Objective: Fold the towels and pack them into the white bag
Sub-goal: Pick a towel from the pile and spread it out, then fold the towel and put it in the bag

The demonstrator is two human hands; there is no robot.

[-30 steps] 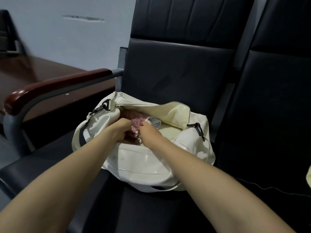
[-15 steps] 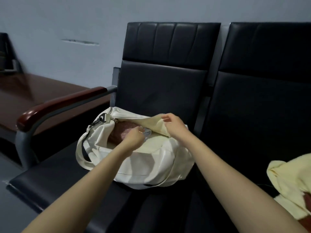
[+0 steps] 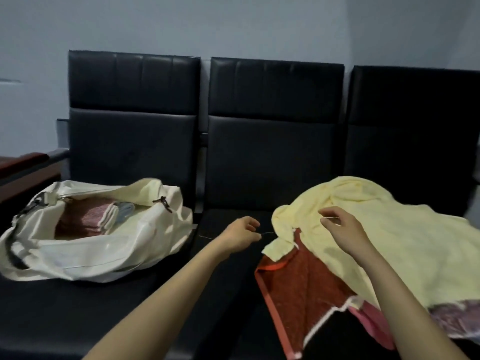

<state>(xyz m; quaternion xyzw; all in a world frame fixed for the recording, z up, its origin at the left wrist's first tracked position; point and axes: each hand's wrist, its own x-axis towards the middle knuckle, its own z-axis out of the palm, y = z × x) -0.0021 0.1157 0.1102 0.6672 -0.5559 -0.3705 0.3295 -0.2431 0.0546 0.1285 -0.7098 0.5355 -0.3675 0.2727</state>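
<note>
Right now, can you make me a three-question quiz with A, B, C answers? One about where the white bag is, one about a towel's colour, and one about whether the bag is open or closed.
1. Where is the white bag?
A. On the leftmost black seat
B. On the floor
C. On the person's lap

2. What colour is the top towel of the loose pile?
A. Blue
B. Pale yellow
C. Green

3. How is the bag's top?
A. Zipped shut
B. Open
C. Tied with string

Answers:
1 A, it rests on the seat cushion nearest the armrest.
2 B, it is pale yellow and drapes over a red towel.
3 B, folded towels show through its gaping mouth.
</note>
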